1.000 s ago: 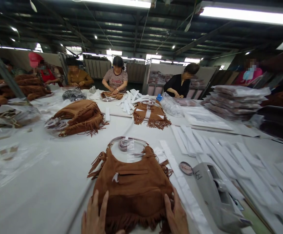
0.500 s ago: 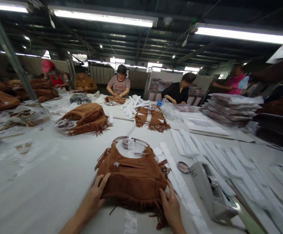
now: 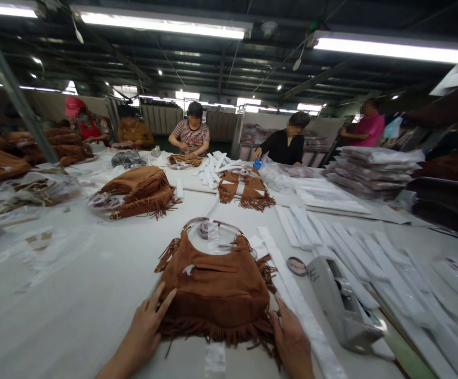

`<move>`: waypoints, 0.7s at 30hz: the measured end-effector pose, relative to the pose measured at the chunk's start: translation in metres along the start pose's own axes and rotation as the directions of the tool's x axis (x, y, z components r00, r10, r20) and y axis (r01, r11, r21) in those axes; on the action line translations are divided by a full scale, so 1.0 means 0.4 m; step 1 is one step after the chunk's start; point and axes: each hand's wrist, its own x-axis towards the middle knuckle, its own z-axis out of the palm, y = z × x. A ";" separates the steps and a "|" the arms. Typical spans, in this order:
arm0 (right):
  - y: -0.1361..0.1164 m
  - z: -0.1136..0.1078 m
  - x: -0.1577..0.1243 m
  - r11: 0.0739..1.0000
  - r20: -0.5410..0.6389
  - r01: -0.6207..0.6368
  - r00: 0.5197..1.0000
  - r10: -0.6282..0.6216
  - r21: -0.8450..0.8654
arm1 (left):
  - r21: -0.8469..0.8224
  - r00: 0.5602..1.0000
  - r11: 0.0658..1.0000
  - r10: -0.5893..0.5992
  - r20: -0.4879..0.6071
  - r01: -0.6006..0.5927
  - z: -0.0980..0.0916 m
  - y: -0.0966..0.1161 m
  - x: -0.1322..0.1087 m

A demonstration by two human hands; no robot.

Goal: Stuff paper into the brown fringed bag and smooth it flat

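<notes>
A brown suede handbag (image 3: 216,279) with fringed sides and bottom lies on the table in front of me, its strap side pointing away. A white strip (image 3: 213,234) crosses the strap, and a short white piece hangs at the zip. At the bag's lower left corner, my left hand (image 3: 148,318) rests with stretched fingers against the suede. My right hand (image 3: 292,331) is beside the lower right corner, fingers extended and apart, touching the fringe. Another white strip (image 3: 215,360) sticks out below the bag's bottom edge.
A grey tape dispenser (image 3: 343,305) and a tape roll (image 3: 296,266) stand to the right, near many white strips (image 3: 370,263). Further off lie two more fringed bags (image 3: 134,189), stacked wrapped packages (image 3: 374,171) and several co-workers (image 3: 191,131) at the table's far side.
My right hand has moved off the bag's front to its right edge. The bag's bottom now lies flatter, with the fringe spread out. My left hand has shifted slightly down and left.
</notes>
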 end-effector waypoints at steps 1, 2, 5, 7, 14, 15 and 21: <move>-0.010 -0.010 -0.009 1.000 -0.045 0.021 0.999 -0.021 -0.004 | 0.049 0.998 0.999 0.009 -0.056 -0.006 -0.011 0.015 -0.010; -0.025 -0.017 -0.021 0.999 -0.061 0.046 0.997 -0.046 0.005 | 0.079 0.993 0.997 0.031 -0.115 -0.022 -0.014 0.033 -0.023; -0.104 -0.010 -0.073 0.988 0.033 0.135 0.990 -0.138 0.080 | 0.072 0.968 0.991 0.127 -0.219 -0.113 0.031 0.106 -0.059; -0.171 0.017 -0.101 0.985 0.086 0.149 0.984 -0.156 0.090 | 0.076 0.970 0.991 0.120 -0.210 -0.106 0.093 0.162 -0.068; -0.293 0.121 -0.087 0.995 -0.030 0.072 0.997 -0.074 -0.065 | 0.102 0.987 0.992 -0.060 -0.147 0.075 0.209 0.251 -0.001; -0.290 0.127 -0.081 0.994 -0.023 0.080 0.996 -0.082 -0.073 | 0.075 0.989 0.994 -0.068 -0.134 0.079 0.207 0.247 0.007; -0.242 0.147 -0.074 0.977 0.030 0.206 0.978 -0.205 -0.054 | -0.037 0.994 0.999 -0.003 -0.109 -0.001 0.190 0.215 0.026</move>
